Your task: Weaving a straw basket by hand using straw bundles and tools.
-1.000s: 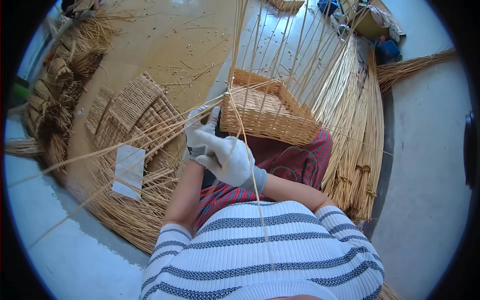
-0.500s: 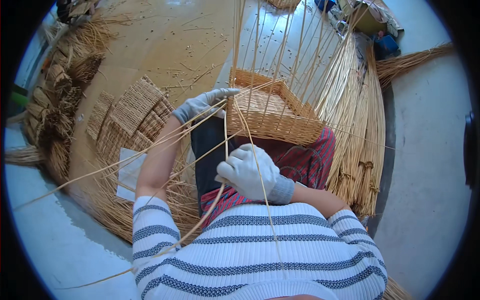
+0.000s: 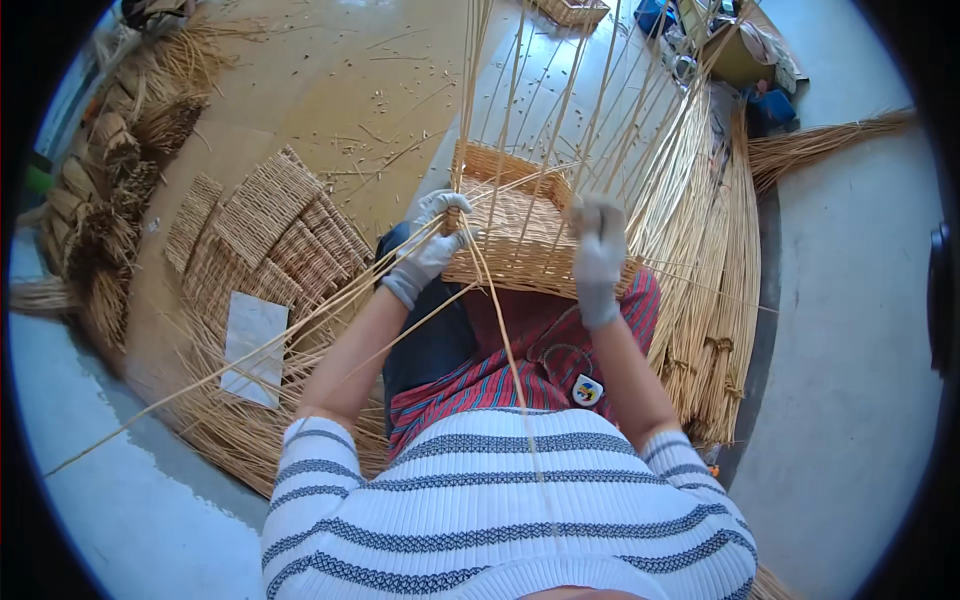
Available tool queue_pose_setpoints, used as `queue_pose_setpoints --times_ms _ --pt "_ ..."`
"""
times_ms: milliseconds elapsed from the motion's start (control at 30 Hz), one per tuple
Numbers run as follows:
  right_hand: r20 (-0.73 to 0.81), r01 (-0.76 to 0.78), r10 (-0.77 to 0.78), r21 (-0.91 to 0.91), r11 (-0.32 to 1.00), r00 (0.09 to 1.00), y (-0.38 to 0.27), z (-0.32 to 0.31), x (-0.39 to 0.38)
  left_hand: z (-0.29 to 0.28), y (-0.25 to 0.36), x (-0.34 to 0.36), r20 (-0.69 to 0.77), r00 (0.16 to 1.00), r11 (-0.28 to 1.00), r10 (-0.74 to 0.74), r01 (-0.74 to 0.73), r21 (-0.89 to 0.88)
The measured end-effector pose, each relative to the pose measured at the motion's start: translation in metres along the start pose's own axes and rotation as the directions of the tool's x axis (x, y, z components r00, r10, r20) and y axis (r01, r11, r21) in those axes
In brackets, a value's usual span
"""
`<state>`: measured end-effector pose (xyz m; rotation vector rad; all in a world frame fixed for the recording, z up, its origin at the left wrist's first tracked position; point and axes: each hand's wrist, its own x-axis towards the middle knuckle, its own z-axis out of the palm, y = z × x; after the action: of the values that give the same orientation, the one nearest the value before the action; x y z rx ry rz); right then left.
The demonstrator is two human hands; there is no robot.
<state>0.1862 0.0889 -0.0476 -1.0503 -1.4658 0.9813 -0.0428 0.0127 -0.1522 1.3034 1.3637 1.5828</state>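
A half-woven wicker basket (image 3: pixel 528 262) rests on my lap, with tall bare stakes (image 3: pixel 512 85) standing up from its walls. My left hand (image 3: pixel 428 245), in a pale glove with a grey cuff, is closed on the basket's near left corner. Long loose weaving strands (image 3: pixel 300 325) run from that corner, past the left forearm, out to the lower left. Another strand (image 3: pixel 508 350) hangs from the corner down toward my chest. My right hand (image 3: pixel 600 255), also gloved, is raised at the basket's front right side, among the stakes. Motion smears its fingers, so what they hold cannot be made out.
Several woven panels (image 3: pixel 265 215) lie on the floor to the left, beside a white sheet (image 3: pixel 255 345) and scattered straw. Bundles of straw (image 3: pixel 130 190) line the far left. Long tied bundles (image 3: pixel 705 310) stretch along the right. Another basket (image 3: pixel 575 12) stands at the far edge.
My right hand has gone from a strand low over my lap up and right to the basket's side. The left hand has shifted lower on the corner. A small white round object shows on my lap.
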Motion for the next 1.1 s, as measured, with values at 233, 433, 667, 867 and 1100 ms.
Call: queue_pose_setpoints --times_ms 233,433,667,867,1100 --pt "0.529 0.446 -0.075 -0.621 0.645 0.845 -0.058 0.118 0.122 0.022 -0.005 0.005 -0.073 0.997 0.998 -0.012 0.007 -0.065" --pt "0.226 0.436 -0.402 -0.122 0.892 0.887 -0.017 0.007 0.021 0.015 -0.024 0.002 -0.143 0.990 0.989 0.021 -0.042 -0.143" --pt "0.011 -0.282 0.286 0.204 0.937 0.958 0.055 -0.064 -0.013 0.020 -0.078 -0.028 -0.379 0.921 0.888 0.095 0.093 0.450" --pt "0.048 -0.435 0.442 0.301 0.849 0.896 0.066 -0.071 -0.023 0.111 0.083 -0.023 -0.213 0.968 0.965 0.132 -0.077 0.250" --pt "0.361 0.419 -0.230 -0.638 0.645 0.904 -0.013 -0.001 0.050 0.097 0.074 0.033 0.085 0.801 0.748 -0.593 0.508 0.428"
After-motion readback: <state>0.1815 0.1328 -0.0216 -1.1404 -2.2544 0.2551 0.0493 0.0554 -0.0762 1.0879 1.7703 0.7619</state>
